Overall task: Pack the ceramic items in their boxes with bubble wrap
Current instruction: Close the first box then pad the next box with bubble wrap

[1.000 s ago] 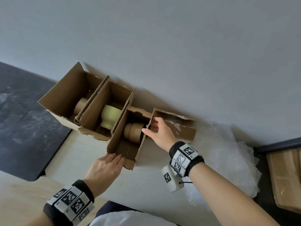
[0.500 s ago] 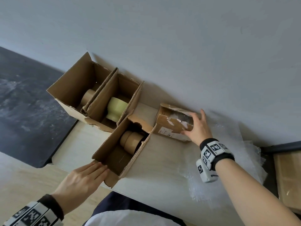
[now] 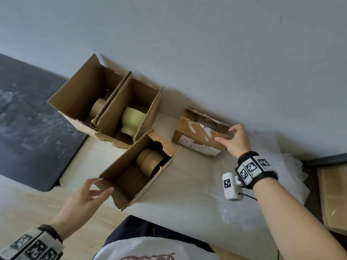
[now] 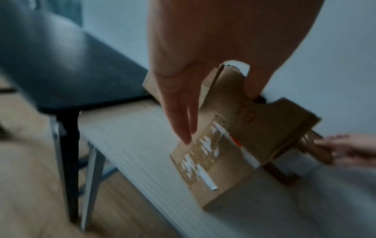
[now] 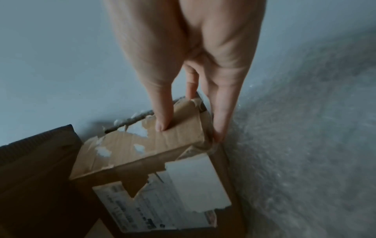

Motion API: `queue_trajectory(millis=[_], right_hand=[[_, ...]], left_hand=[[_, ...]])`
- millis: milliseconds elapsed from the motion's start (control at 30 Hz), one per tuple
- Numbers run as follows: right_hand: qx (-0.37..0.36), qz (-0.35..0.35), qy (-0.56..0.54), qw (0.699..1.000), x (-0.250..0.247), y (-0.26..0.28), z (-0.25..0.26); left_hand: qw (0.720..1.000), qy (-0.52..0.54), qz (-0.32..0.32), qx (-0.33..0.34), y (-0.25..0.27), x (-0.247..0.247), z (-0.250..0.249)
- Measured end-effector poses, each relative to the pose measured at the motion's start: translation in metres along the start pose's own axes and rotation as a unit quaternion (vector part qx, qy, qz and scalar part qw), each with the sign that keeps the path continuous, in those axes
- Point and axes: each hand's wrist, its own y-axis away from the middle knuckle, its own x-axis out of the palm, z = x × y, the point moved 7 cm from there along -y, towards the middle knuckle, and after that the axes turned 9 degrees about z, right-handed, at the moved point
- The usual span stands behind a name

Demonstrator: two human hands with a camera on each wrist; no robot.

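On the pale counter (image 3: 187, 184) against a grey wall (image 3: 206, 44), the right hand (image 3: 237, 141) grasps a torn box (image 3: 197, 139), while the left hand (image 3: 82, 201) hovers released beside an open box (image 3: 120, 171) near bubble wrap (image 3: 285, 177).

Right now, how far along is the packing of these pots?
Done: three open cardboard boxes each hold a piece, namely a tan ceramic cylinder, a pale green ceramic vase and a tan ceramic pot. No bubble wrap shows around them. In hand: the right hand grips a small torn cardboard box; the left hand touches the nearest box. Left: the clear bubble wrap sheet still lies on the table.
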Motion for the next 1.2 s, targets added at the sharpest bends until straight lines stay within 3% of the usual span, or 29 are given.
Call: queue_trajectory(millis=[100,267,400,533,633,733,900,933,1067,1200], right_hand=[[-0.003,0.015,-0.046,0.999,0.006,0.000,0.000],[-0.053,0.042,-0.093,0.993,0.019,0.004,0.020],[-0.079,0.065,-0.084,0.991,0.036,-0.004,0.048],[-0.086,0.087,-0.077,0.989,0.049,-0.013,0.063],[-0.069,0.072,-0.091,0.991,0.049,-0.016,0.060],[-0.071,0.054,-0.030,0.996,0.042,-0.012,0.052],[-0.090,0.033,0.002,0.995,0.015,0.025,0.044],[-0.088,0.050,-0.010,0.995,0.013,0.035,0.041],[-0.018,0.226,-0.043,0.973,0.033,0.081,0.014],[-0.003,0.211,0.002,0.978,0.040,0.103,-0.007]], left_hand=[[0.987,0.143,0.039,-0.055,-0.012,0.011,0.003],[0.976,0.200,0.020,-0.078,-0.020,0.017,0.001],[0.978,0.193,0.007,-0.079,-0.018,0.010,0.001],[0.982,0.171,0.034,-0.078,-0.018,0.008,-0.004],[0.981,0.165,0.062,-0.075,-0.022,0.011,-0.013],[0.979,0.169,0.092,-0.072,-0.030,0.015,-0.026],[0.975,0.163,0.138,-0.066,-0.043,0.028,-0.044],[0.975,0.158,0.144,-0.066,-0.045,0.031,-0.048],[0.977,0.127,0.165,-0.056,-0.053,0.044,-0.067],[0.982,0.079,0.171,-0.029,-0.055,0.057,-0.088]])
